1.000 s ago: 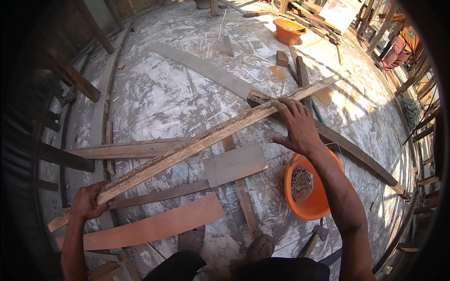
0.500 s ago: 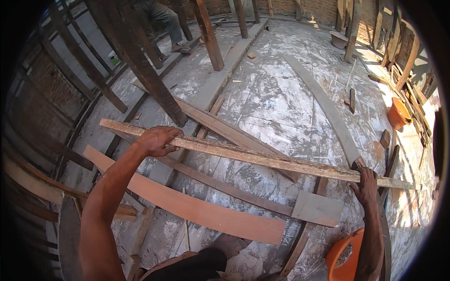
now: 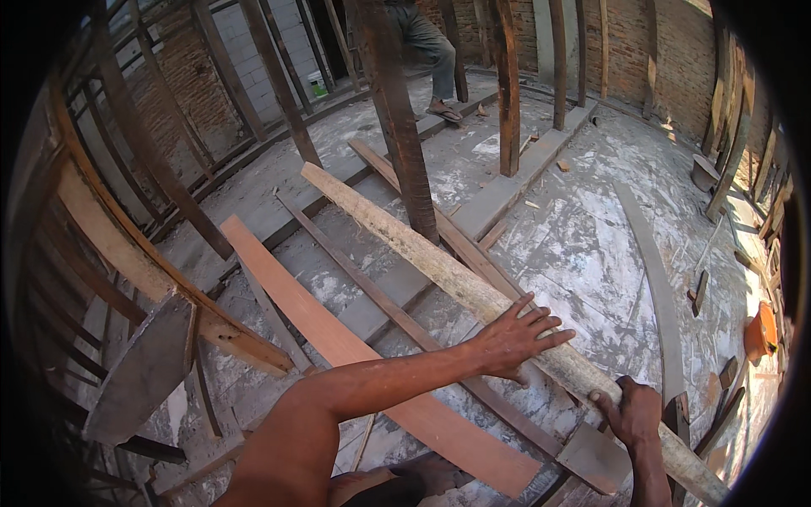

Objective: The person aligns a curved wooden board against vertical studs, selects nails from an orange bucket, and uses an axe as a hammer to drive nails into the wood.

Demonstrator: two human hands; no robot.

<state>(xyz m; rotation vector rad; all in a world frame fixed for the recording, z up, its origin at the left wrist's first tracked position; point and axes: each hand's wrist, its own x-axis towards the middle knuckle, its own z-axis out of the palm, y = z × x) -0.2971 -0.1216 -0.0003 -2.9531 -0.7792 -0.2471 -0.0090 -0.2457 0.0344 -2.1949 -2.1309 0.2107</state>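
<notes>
A long, rough, pale wooden plank (image 3: 439,262) slants from the upper middle down to the lower right, raised above the floor. My left hand (image 3: 519,342) rests on its upper face past the middle, palm down and fingers spread. Farther toward the plank's near end, my right hand (image 3: 634,414) is closed around it, thumb on top. Below my left forearm lies a smooth reddish board (image 3: 338,338), partly covered by the arm. Between that board and the plank runs a narrow dark wooden strip (image 3: 363,291), with a grey board piece (image 3: 596,456) by its near end.
Dark upright posts (image 3: 405,127) stand close beyond the plank. A person's leg (image 3: 435,55) shows behind them. A raised concrete strip (image 3: 515,190) crosses the floor. To the right are a long grey board (image 3: 650,262), an orange bucket (image 3: 760,329) and a grey basin (image 3: 705,173).
The plank has swung from nearly crosswise to a steep slant. My left hand has shifted along it toward the right hand, its fingers now spread. The view has turned left.
</notes>
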